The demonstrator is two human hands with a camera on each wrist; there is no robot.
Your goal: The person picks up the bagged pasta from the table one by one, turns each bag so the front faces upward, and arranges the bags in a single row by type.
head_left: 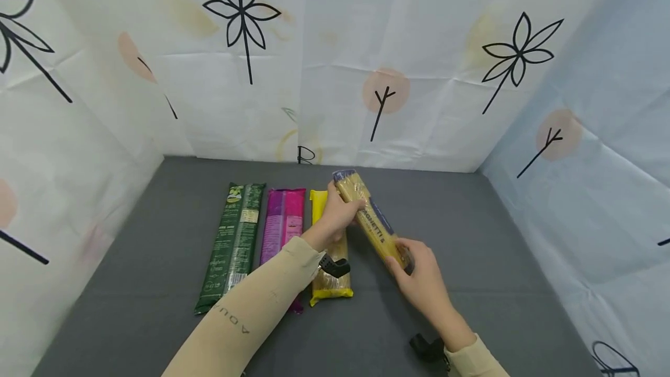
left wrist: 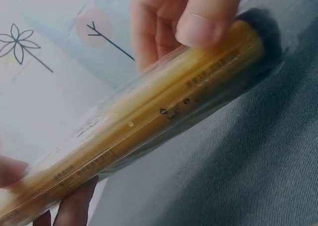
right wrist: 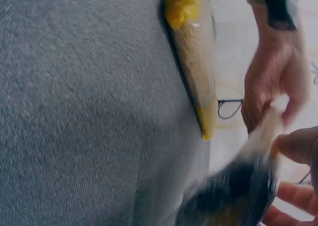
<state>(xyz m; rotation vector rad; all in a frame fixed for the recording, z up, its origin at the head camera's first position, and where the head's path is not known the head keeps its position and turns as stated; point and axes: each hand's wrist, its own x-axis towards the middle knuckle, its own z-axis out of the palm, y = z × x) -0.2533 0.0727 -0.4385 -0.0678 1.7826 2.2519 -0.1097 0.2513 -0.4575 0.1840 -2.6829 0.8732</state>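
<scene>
A clear packet of spaghetti (head_left: 373, 223) with dark blue ends is held above the table, slanting from upper left to lower right in the head view. My left hand (head_left: 337, 214) grips it near its far end. Near its lower end, my right hand (head_left: 419, 269) holds it between thumb and fingers. In the left wrist view, the right thumb (left wrist: 206, 25) presses on the packet beside its dark end. Beneath the left hand lies a yellow-ended packet of pasta (head_left: 335, 275), partly covered by that hand and wrist.
Left of the yellow-ended packet lie a purple and pink packet (head_left: 284, 223), partly behind the left forearm, and a long dark green packet (head_left: 232, 249). All rest on a grey cloth-covered table (head_left: 497, 272). White patterned sheets (head_left: 335, 115) hang behind and at both sides.
</scene>
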